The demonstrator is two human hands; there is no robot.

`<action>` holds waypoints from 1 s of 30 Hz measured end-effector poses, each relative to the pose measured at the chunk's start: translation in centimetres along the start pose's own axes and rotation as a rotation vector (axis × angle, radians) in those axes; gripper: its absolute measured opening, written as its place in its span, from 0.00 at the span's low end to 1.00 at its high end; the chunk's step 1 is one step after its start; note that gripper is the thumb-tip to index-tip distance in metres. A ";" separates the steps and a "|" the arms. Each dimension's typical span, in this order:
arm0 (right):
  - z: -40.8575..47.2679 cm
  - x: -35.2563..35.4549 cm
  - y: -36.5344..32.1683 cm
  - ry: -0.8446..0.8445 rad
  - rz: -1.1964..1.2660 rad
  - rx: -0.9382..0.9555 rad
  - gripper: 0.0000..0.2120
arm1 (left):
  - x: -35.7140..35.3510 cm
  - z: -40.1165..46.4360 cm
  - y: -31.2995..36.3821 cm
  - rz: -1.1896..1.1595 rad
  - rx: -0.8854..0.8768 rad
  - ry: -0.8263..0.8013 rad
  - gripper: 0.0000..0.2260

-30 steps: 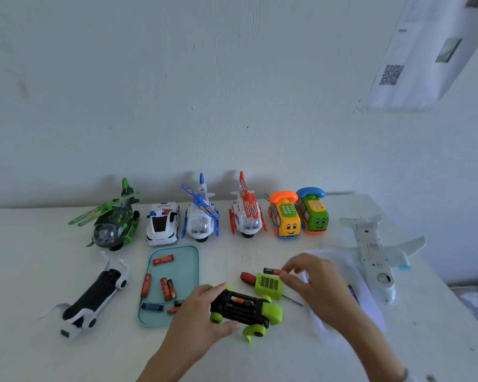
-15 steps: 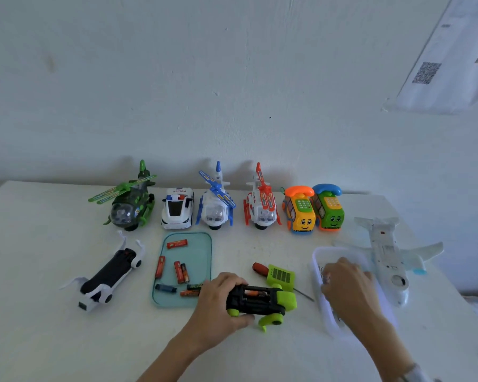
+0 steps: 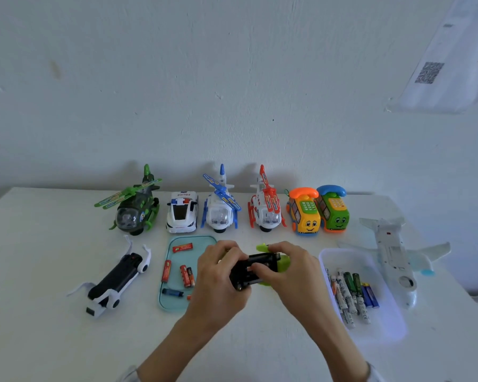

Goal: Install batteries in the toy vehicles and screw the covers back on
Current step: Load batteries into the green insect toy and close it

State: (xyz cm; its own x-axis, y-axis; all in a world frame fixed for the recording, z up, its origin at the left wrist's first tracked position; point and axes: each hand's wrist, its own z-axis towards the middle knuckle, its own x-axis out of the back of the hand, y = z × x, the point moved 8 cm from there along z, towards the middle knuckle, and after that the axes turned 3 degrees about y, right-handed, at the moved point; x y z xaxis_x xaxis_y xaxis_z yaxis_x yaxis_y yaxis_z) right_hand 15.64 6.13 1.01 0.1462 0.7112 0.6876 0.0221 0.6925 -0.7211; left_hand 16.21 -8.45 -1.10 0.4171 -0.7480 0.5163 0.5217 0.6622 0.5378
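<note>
White desk [image 3: 53,340] against pale wall | our left hand [image 3: 221,279] grips upturned green car [image 3: 255,270], axis left-right | right hand [image 3: 286,267] pinches over its compartment, contents unclear | fresh batteries [image 3: 353,296] right, nearer it.

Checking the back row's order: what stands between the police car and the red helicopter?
The blue helicopter stands between the police car and the red helicopter, seen in the head view.

- I count three toy helicopters [image 3: 134,208]: green, blue-white, red-white.
- One police car [image 3: 182,212].
- Two phone-shaped buses [image 3: 305,213].
- One white plane [image 3: 395,257].
- One green car [image 3: 260,268] between my two hands [image 3: 221,282].
- Two trays [image 3: 174,301].
- One black-and-white toy [image 3: 116,279].
</note>
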 end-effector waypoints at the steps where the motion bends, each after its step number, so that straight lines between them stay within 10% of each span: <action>1: 0.0 -0.1 -0.2 0.005 0.021 0.005 0.19 | 0.2 0.1 0.2 0.003 -0.005 0.012 0.23; 30: 1.0 2.5 0.8 0.121 -0.052 0.478 0.10 | -2.3 3.2 3.4 -0.143 0.089 -0.039 0.13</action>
State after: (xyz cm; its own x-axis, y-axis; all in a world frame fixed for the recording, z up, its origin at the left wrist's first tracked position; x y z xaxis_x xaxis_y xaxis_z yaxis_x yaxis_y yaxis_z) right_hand 15.07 8.58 2.26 0.2712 0.6750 0.6862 -0.4200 0.7245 -0.5466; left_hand 14.63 -4.31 1.68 0.3138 -0.8335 0.4548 0.5053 0.5521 0.6632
